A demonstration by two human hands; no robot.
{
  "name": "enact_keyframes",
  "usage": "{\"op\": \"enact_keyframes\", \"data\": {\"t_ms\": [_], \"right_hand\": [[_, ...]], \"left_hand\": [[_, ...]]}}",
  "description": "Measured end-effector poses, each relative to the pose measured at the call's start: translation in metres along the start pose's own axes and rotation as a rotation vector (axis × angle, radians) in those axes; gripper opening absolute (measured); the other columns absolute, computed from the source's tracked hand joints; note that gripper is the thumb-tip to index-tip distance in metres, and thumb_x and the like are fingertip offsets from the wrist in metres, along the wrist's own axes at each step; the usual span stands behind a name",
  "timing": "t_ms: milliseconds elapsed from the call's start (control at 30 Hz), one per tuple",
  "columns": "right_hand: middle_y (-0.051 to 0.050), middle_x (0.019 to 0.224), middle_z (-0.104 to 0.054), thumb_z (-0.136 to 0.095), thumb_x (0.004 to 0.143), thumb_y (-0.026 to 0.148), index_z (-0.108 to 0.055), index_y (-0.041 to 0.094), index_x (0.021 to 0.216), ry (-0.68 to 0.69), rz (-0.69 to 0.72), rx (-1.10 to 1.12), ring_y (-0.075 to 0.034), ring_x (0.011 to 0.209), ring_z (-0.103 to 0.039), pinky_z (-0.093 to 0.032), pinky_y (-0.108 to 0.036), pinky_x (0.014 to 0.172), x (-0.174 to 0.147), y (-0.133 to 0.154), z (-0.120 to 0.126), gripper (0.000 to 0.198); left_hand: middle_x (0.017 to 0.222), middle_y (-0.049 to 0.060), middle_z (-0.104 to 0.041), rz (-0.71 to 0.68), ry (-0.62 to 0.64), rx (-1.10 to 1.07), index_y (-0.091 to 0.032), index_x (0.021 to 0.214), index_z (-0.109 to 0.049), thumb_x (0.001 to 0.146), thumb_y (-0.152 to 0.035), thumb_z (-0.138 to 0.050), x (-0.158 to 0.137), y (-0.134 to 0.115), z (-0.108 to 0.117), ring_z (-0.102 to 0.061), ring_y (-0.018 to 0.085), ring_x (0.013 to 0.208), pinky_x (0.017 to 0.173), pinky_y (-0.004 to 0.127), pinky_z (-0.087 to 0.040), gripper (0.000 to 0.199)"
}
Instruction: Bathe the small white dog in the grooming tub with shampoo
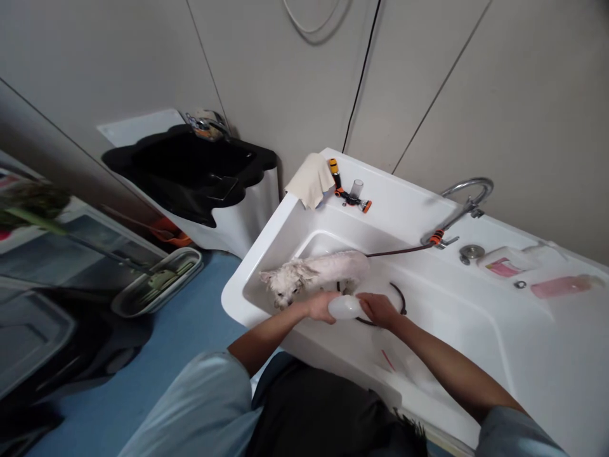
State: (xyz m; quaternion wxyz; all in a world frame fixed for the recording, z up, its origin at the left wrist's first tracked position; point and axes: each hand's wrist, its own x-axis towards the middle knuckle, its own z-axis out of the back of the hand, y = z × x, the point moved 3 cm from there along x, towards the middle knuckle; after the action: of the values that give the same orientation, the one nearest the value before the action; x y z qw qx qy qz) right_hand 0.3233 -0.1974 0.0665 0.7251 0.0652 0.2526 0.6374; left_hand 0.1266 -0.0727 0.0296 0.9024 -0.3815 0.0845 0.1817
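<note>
A small white dog (311, 274) stands in the white tub (476, 336), head toward the left end. Over the tub's near side, both hands meet on a pale rounded bottle (346, 307). My left hand (320, 306) grips its left end. At its right end my right hand (378, 309) closes on it. A dark hose (397, 252) runs from the tap toward the dog, and a loop of it lies in the tub behind my hands.
A chrome tap (464, 193) sits on the tub's far ledge, with pink bottles (564, 286) to the right. A beige cloth (310, 181) and orange hose fittings (349, 193) lie at the far left corner. A black basin (190, 168) stands left, above blue floor (176, 343).
</note>
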Motion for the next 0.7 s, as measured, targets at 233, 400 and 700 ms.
{"op": "enact_keyframes", "data": {"t_ms": [233,400,700], "right_hand": [[-0.012,0.116,-0.087,-0.042,0.109,0.026,-0.081,0.021,0.125,-0.127,-0.305,0.142,-0.027,0.109,-0.082,-0.06,-0.037,0.098,0.012,-0.017,-0.007,0.042],[-0.022,0.145,-0.077,-0.088,0.079,0.035,-0.075,0.017,0.139,-0.038,-0.019,0.157,-0.038,0.136,-0.073,-0.057,-0.051,0.116,0.041,0.011,-0.028,0.065],[-0.015,0.117,-0.083,-0.085,0.061,0.05,-0.07,0.018,0.127,-0.87,-0.311,1.017,-0.032,0.108,-0.076,-0.063,-0.053,0.1,0.124,-0.016,-0.004,0.075]], "left_hand": [[0.143,0.014,-0.076,0.105,-0.03,0.12,-0.023,0.148,-0.066,0.077,-0.027,-0.089,-0.003,0.007,-0.005,-0.074,0.037,0.131,0.112,0.043,-0.057,0.075],[0.141,0.02,-0.076,-0.048,-0.103,0.242,-0.021,0.138,-0.075,0.08,-0.017,-0.083,0.005,0.001,0.009,-0.069,0.04,0.137,0.122,0.048,-0.048,0.059],[0.143,0.027,-0.077,0.407,-0.482,-0.161,-0.015,0.126,-0.081,0.087,-0.048,-0.082,0.025,0.116,0.099,-0.067,0.045,0.147,0.126,0.054,-0.049,0.052]]}}
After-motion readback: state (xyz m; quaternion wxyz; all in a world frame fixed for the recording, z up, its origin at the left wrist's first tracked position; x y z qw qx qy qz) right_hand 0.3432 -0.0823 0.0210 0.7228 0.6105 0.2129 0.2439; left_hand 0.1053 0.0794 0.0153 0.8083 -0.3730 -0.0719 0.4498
